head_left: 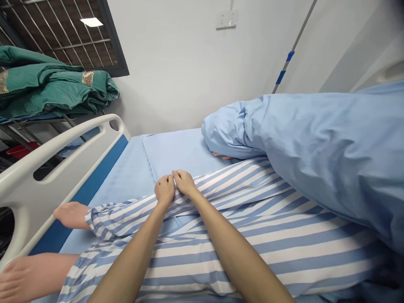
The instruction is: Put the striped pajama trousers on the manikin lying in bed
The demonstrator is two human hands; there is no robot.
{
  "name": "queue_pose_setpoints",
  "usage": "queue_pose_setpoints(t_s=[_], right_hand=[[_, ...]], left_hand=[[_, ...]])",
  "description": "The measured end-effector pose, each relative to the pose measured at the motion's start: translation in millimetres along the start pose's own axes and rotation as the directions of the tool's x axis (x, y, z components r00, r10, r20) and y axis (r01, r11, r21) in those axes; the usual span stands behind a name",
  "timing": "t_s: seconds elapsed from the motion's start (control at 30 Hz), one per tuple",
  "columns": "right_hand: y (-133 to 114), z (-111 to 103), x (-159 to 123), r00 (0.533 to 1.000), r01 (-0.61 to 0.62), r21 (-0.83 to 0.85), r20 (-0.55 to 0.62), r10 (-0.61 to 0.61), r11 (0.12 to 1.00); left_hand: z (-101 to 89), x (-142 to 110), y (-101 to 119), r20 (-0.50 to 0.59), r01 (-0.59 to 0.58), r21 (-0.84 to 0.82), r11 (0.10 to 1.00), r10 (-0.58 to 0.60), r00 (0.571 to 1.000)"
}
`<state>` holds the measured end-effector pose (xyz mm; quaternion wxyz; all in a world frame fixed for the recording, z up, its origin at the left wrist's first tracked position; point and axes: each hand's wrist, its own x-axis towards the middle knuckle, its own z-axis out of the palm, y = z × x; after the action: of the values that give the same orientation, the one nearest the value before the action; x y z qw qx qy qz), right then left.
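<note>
Pinching a blue-and-white striped patient gown (252, 248), the left hand (164, 190) and right hand (184, 182) hold one fold, fingers (164, 180) closed on it.

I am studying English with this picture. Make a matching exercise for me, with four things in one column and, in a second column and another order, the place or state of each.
Things:
1 the folded green quilt
2 the double socket plate
3 the white bed rail
4 the right hand

Places and states:
A holding the striped cloth
B beside the blue bed sheet
C on the wall
D on a metal rack

Pairs: 1-D, 2-C, 3-B, 4-A
</note>
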<state>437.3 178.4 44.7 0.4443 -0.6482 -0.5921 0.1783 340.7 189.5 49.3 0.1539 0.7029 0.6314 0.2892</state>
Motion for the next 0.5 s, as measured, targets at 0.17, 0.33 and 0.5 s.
queue_pose_setpoints(t_s=[0.17, 0.33, 0.5], right_hand=[[7, 0, 4, 0.999, 0.032, 0.213, -0.010, -0.031, 0.977], [10, -6, 11, 0.996, -0.030, 0.591, -0.046, 0.071, 0.806], [11, -11, 12, 0.977, -0.137, 0.714, -0.016, 0.211, 0.687]], left_hand=[[-1.5, 7, 11, 0.052, 0.026, -0.059, 0.998, -0.022, 0.998], [3.0, 16, 45, 0.006, 0.000, -0.290, 0.957, 0.002, 1.000], [17.2, 5, 52, -0.020, 0.048, -0.275, 0.960, -0.055, 0.998]])
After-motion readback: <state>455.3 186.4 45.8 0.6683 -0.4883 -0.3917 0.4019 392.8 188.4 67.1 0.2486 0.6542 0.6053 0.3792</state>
